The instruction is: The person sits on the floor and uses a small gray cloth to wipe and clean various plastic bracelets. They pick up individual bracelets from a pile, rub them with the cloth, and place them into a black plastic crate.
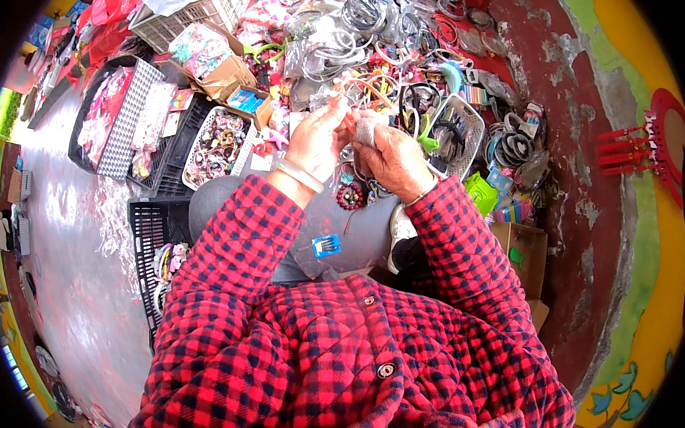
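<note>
My left hand (315, 143) and my right hand (391, 159) are raised close together over a heap of hair accessories. The fingers of my left hand are pinched at the tips, beside a thin reddish strip; what they grip is too small to make out. A grey, textured band (365, 131) lies in the closed fingers of my right hand. Just past my fingertips is an orange headband (376, 93) in the heap. Below my hands, a dark red beaded bracelet (349, 196) rests near my lap, and a blue card (326, 246) lies closer to me.
At left are a white basket of hair ties (189, 175), black crates (144, 232) and an open carton (231, 76). A white basket of dark headbands (474, 133) stands at right. Black coiled bands (512, 145) and a light-green plastic piece (481, 194) lie beyond my right arm.
</note>
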Available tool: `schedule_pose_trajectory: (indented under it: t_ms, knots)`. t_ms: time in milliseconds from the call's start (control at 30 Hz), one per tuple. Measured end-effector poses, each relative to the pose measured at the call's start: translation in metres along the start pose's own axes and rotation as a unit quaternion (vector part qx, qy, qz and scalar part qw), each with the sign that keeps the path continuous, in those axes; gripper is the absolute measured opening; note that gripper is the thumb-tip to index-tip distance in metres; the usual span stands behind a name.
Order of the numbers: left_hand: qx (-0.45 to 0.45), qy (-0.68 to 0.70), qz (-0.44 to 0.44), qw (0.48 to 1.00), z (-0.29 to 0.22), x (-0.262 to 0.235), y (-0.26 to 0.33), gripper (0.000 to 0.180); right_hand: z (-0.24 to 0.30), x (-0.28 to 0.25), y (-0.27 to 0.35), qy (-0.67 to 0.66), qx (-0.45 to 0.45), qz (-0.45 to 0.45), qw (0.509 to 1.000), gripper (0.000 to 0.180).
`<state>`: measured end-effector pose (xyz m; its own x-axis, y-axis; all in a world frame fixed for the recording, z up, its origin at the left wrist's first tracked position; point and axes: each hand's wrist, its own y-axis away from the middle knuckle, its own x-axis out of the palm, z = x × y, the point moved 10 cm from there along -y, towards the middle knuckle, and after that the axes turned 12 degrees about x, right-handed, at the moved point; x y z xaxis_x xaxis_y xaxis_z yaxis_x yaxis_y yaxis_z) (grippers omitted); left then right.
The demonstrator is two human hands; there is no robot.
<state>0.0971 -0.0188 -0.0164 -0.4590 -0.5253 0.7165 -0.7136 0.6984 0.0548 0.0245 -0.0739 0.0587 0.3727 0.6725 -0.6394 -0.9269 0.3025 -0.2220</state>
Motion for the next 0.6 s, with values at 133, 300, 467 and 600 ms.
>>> schedule_pose_trajectory:
  t_ms: [133, 300, 467, 600]
  knots:
    - [0.031, 0.024, -0.028, 0.999, -0.019, 0.011, -0.002, 0.02, -0.004, 0.004, -0.001, 0.03, 0.019, 0.054, 0.998, 0.015]
    - [0.0, 0.046, -0.072, 0.996, -0.041, -0.017, -0.011, 0.02, 0.004, 0.0, 0.002, 0.063, -0.069, 0.03, 0.995, 0.016]
    - [-0.04, 0.071, -0.058, 0.995, -0.032, -0.017, -0.007, 0.024, 0.015, 0.004, 0.007, 0.069, -0.115, 0.044, 0.99, 0.016]
    - [-0.015, 0.072, -0.028, 0.997, -0.029, 0.001, -0.004, 0.029, 0.014, 0.008, 0.007, 0.084, -0.104, 0.051, 0.99, 0.014]
